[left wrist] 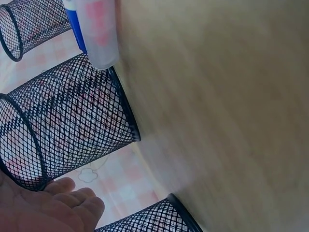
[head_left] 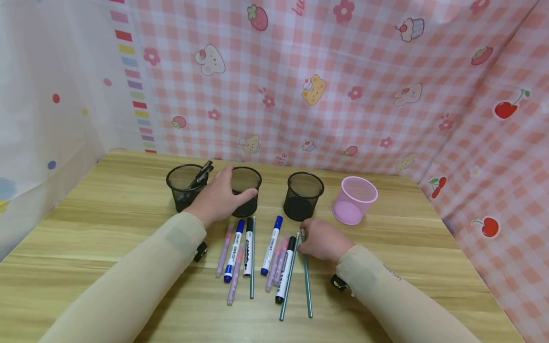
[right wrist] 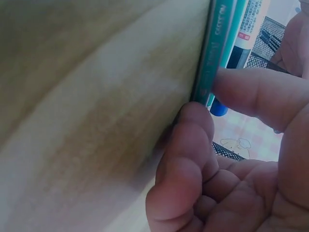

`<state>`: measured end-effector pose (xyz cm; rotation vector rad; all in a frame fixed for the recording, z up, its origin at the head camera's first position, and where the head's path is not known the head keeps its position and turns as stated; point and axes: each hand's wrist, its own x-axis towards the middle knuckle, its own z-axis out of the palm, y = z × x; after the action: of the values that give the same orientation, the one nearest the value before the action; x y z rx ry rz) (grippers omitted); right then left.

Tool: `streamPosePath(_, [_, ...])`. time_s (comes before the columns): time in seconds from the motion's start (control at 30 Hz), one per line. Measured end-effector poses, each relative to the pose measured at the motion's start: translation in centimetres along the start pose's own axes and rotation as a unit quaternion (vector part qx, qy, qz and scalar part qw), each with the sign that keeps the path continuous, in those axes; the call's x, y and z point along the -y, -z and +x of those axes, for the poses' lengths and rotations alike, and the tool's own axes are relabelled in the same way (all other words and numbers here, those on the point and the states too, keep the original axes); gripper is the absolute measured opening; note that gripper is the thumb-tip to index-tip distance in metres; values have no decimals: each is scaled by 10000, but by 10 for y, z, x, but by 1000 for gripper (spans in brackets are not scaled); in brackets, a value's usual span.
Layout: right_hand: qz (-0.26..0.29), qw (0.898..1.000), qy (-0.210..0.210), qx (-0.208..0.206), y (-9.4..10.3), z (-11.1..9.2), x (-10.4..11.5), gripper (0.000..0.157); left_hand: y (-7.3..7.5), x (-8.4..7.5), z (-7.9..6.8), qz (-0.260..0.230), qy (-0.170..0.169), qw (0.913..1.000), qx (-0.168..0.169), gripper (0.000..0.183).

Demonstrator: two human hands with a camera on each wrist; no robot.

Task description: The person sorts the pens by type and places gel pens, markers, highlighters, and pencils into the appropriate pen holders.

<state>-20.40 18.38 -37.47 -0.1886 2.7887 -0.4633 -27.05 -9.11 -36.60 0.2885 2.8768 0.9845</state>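
My right hand (head_left: 324,239) pinches the upper end of a green pencil (head_left: 307,286) between thumb and index finger. The right wrist view shows the thumb and fingertip against the green shaft (right wrist: 219,48). My left hand (head_left: 223,196) is beside the second black mesh cup (head_left: 246,204), thumb stretched across its front. Seen in the left wrist view, the left-hand fingers (left wrist: 79,205) lie by that cup's rim, slightly bent, with nothing held. Left of that hand, the first black mesh cup (head_left: 180,190) has dark, slim items (head_left: 201,174) leaning in it.
A third black mesh cup (head_left: 300,205) and a pink cup (head_left: 349,209) stand to the right. On the wooden table (head_left: 407,276) lie blue-capped markers (head_left: 272,247), black-capped markers (head_left: 285,271), light purple pens (head_left: 233,283) and more pencils (head_left: 252,267). A checked cloth (head_left: 283,62) hangs behind.
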Motion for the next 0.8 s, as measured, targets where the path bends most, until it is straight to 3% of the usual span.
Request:
streamPosePath(0.33, [-275, 9995, 64, -106, 2, 0, 3, 47, 0, -1, -1, 24, 23, 10000, -6, 113])
streamPosePath(0.5, [-267, 9995, 67, -125, 3, 0, 5, 35, 0, -2, -1, 85, 57, 9999, 16, 113])
streamPosePath(0.8, [-95, 9999, -18, -39, 1, 1, 3, 28, 1, -2, -1, 165, 33, 9998, 57, 112])
